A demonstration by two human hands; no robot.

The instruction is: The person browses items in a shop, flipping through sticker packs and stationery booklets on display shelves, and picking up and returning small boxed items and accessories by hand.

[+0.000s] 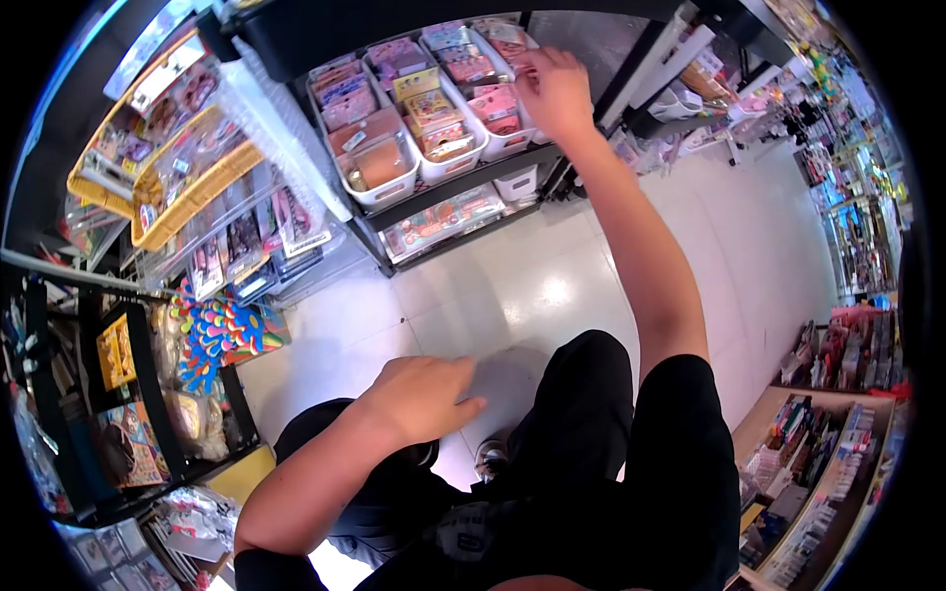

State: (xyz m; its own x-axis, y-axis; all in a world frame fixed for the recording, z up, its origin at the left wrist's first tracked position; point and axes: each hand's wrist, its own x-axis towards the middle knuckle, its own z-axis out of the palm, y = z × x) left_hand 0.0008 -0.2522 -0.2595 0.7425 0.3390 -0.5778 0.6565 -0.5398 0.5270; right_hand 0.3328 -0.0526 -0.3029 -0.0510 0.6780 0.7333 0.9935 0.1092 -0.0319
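My right hand [558, 97] reaches out to the right-hand white plastic bin [508, 146] on the rack. Its fingers are slightly bent and apart, over or touching the bin's right edge, beside small pink packets [493, 102]. I see nothing held in it. My left hand [422, 396] hangs in front of my knees, thumb apart from loosely curled fingers, holding nothing. Left of the right-hand bin stand a middle white bin [461, 156] with yellow packets [427, 106] and a left white bin [386, 193] with a brown packaged item [377, 164] at its front.
A black shelf edge [434, 195] runs under the bins, with flat packages [443, 221] below. Wicker baskets [202, 182] of wrapped goods stand at left, above a colourful toy-like item [222, 335]. A wooden display case [778, 414] stands at lower right. Pale tiled floor [532, 286] lies between.
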